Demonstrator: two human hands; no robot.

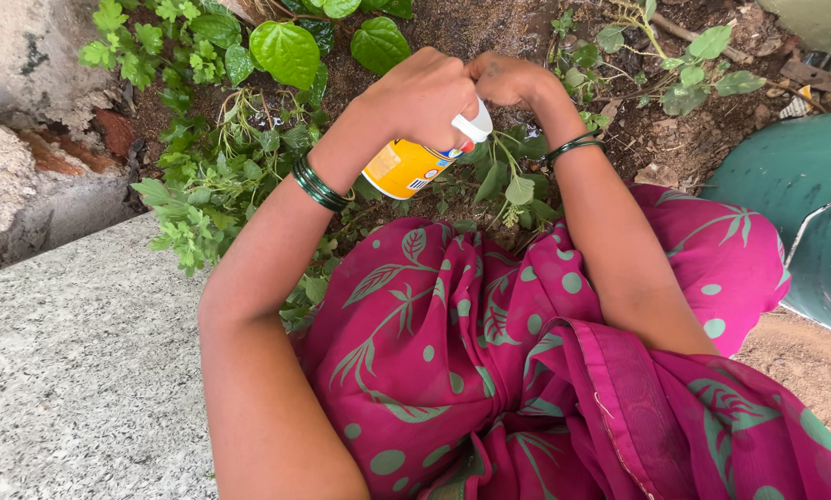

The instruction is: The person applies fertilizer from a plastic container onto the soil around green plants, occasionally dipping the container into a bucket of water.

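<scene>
My left hand is closed around a yellow plastic bottle with a white top, held tilted over the plants. My right hand is closed at the bottle's white cap, fingers pinched on it. Both wrists wear dark green bangles. A pink cloth with green leaf and dot print covers my lap below the hands. Small green stems and leaves sit right under the bottle.
Leafy plants grow in dark soil ahead. A grey stone slab lies at the left, rough rock behind it. A dark green curved container stands at the right on sandy ground.
</scene>
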